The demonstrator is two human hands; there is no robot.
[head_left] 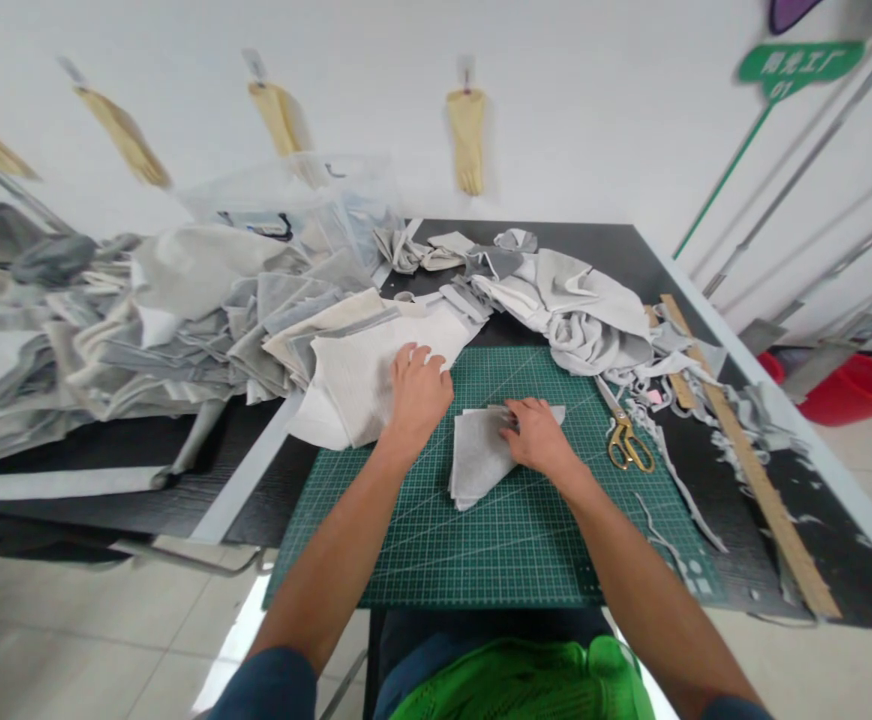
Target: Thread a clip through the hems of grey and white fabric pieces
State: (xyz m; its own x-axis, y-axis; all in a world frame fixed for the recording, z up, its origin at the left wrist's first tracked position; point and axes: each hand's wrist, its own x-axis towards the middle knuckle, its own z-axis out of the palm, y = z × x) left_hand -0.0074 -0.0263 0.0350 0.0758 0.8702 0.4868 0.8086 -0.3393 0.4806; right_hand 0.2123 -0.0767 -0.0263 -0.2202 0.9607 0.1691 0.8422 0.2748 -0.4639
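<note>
My left hand lies on a white cloth piece at the front of a fanned pile of fabric, its fingers apart and slightly bent. On the green cutting mat sits a small stack of light grey cloth pieces, cut roughly into a triangle. My right hand has its fingers curled over the stack's upper right part, closed on the cloth. How many layers it pinches is hidden. Gold-handled scissors rest on the mat to the right of this hand.
Heaped grey and beige fabric covers the left side, with a clear plastic bin behind. Crumpled white cloth lies beyond the mat. A wooden ruler and fabric scraps run along the right. Yellow gloves hang on the wall.
</note>
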